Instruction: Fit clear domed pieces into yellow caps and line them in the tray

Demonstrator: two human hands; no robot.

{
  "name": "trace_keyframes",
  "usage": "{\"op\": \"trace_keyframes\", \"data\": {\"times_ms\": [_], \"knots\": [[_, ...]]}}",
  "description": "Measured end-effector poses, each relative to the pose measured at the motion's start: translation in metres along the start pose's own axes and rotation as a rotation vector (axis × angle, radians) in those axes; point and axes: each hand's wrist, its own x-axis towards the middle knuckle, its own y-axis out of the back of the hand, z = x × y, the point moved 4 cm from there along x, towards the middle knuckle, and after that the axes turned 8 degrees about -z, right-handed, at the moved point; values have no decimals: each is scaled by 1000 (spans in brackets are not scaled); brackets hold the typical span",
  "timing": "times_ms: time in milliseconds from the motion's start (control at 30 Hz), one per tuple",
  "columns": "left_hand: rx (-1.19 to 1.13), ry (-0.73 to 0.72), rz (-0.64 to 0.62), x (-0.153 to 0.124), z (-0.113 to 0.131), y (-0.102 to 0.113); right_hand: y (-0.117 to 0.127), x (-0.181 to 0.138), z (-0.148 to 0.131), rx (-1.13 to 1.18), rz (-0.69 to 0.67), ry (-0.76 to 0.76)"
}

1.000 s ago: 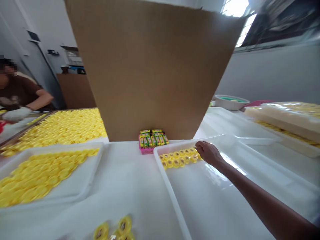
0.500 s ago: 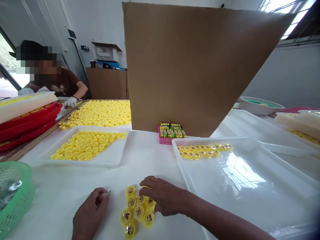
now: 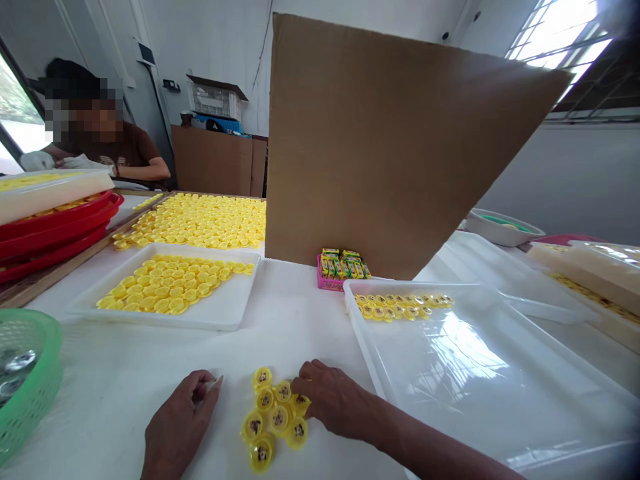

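Note:
A small cluster of yellow round caps point(image 3: 273, 417) with picture inserts lies on the white table point(image 3: 290, 327) in front of me. My right hand point(image 3: 333, 400) rests on the cluster's right side, fingers curled over the caps. My left hand point(image 3: 177, 423) lies just left of the cluster, fingers pinched together; what they hold is too small to make out. A white tray point(image 3: 480, 373) to the right carries two short rows of yellow caps point(image 3: 403, 305) along its far edge.
A white tray of plain yellow caps point(image 3: 167, 283) sits at the left, with many more caps point(image 3: 200, 220) behind it. A tall cardboard sheet point(image 3: 390, 147) stands ahead, a pink box point(image 3: 340, 270) at its foot. Green basket point(image 3: 25, 380) near left, red trays point(image 3: 55, 230) beyond. Another person point(image 3: 95, 143) sits far left.
My right hand left the far rows in the white tray and came back to the loose caps in front. The view dropped and my left hand came into sight.

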Motion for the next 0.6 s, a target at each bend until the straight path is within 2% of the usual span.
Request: {"op": "trace_keyframes", "data": {"times_ms": [400,600], "knots": [[20,69,-48,3,-1,1,-6,-9,-2,-119,22,-14],[37,117,-60,3,-6,3,-10,-8,22,-52,40,-61]]}}
